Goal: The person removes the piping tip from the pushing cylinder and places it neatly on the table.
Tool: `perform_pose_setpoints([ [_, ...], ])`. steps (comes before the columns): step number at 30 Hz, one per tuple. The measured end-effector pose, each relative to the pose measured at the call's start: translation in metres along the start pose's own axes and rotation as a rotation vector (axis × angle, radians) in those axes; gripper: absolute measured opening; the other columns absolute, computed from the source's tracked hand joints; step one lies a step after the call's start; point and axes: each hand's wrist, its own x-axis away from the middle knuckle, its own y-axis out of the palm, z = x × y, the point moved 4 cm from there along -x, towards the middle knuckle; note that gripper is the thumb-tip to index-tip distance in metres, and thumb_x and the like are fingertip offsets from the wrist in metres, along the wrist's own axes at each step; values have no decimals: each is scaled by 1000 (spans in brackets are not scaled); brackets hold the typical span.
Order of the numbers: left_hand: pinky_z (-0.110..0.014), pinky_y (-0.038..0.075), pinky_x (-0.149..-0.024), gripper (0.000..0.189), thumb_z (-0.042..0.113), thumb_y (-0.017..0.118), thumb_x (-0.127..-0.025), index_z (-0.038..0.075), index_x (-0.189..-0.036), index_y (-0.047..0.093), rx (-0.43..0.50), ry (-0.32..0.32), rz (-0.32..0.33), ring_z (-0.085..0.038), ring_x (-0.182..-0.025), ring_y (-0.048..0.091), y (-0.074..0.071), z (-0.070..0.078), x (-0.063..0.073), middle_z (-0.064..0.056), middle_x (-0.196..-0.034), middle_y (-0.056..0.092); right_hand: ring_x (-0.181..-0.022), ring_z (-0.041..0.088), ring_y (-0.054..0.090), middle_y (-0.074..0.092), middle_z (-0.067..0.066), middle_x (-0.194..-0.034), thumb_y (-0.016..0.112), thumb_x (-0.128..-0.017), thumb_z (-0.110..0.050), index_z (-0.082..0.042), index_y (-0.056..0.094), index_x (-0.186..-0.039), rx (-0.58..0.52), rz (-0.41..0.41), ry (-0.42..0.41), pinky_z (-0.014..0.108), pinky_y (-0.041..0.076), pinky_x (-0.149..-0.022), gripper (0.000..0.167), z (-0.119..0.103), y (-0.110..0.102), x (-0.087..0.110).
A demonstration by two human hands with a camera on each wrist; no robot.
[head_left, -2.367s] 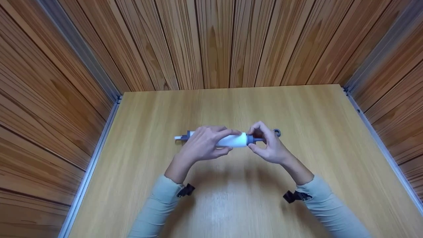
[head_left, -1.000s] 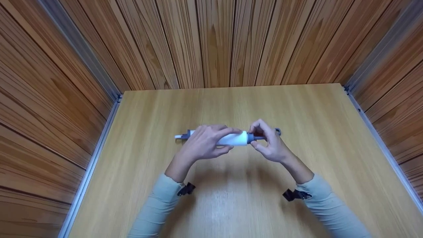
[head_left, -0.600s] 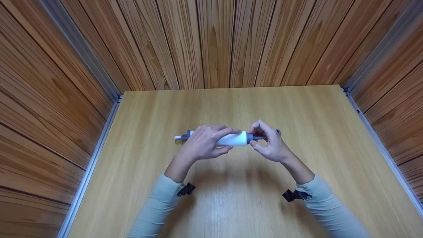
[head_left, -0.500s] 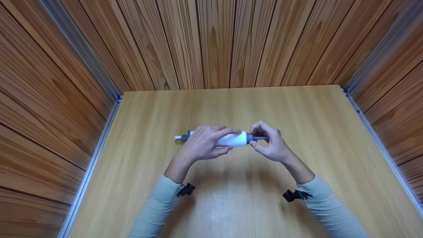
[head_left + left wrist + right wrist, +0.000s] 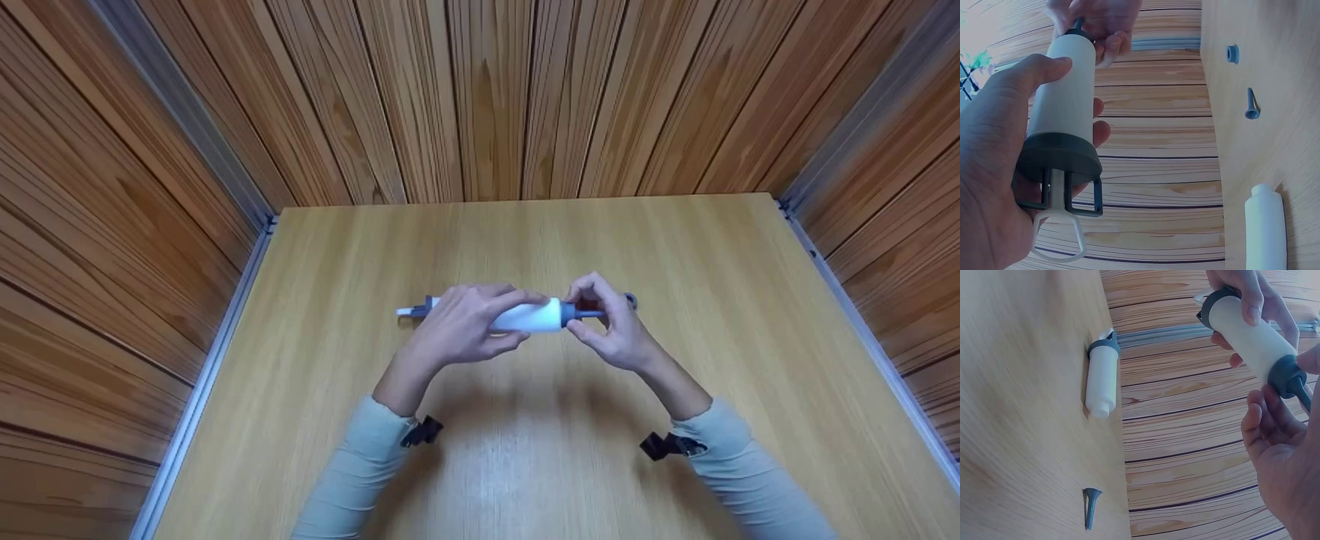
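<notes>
A white icing syringe lies sideways between my two hands. My left hand grips its barrel, thumb along one side and fingers round the other. Near the left palm are its dark collar with finger loops and the pale plunger. My right hand pinches the dark end cap, from which a thin nozzle sticks out. On the table a second white syringe lies below the held one, mostly hidden from the head view.
A loose funnel-shaped nozzle and a small grey ring lie on the table, the ring just beyond my right hand in the head view. Wood-panelled walls and metal rails enclose the wooden tabletop.
The right hand's fingertips shift slightly at the end cap, and the ring behind that hand is nearly covered half a second ago, then shows again. The left hand and barrel stay in place.
</notes>
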Motion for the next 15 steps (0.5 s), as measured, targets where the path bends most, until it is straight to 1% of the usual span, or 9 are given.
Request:
perform_pose_setpoints([
  [3,-38,66,-76,45,35,82,-103,26,-146,71,-1,0,3,-23,-83,76,0,0,0,-11,-126,84,-94,4,67,67,7,-102,66,-94,14,14,51,-120,11,1,5,20,60,-84,29,0,1,-1],
  [6,-39,66,-77,45,35,81,-103,26,-146,71,1,-3,1,-23,-84,76,1,0,0,-11,-126,84,-88,3,66,66,12,-96,64,-96,14,13,52,-118,24,5,22,21,59,-80,25,1,2,-1],
  [9,-39,67,-78,45,35,81,-104,27,-147,71,1,-5,-6,-24,-86,78,2,0,1,-11,-127,84,-85,4,65,66,7,-95,63,-97,15,13,53,-117,26,11,38,22,58,-78,23,2,3,0],
  [11,-39,67,-78,45,36,81,-104,26,-147,70,4,-4,-7,-24,-87,78,2,0,1,-11,-128,84,-86,4,65,66,1,-97,63,-97,16,13,53,-116,19,16,40,22,58,-79,22,2,3,0],
  [13,-38,66,-76,45,35,81,-104,26,-147,71,7,3,-3,-23,-84,77,2,0,0,-11,-126,84,-86,3,65,65,-4,-97,63,-96,18,14,53,-116,7,19,34,21,58,-79,23,2,3,0],
  [15,-37,65,-73,45,34,81,-103,25,-146,71,10,10,3,-22,-80,74,2,0,0,-11,-124,85,-87,2,65,64,-4,-98,64,-95,18,14,52,-115,-7,21,22,20,59,-81,24,2,2,1],
])
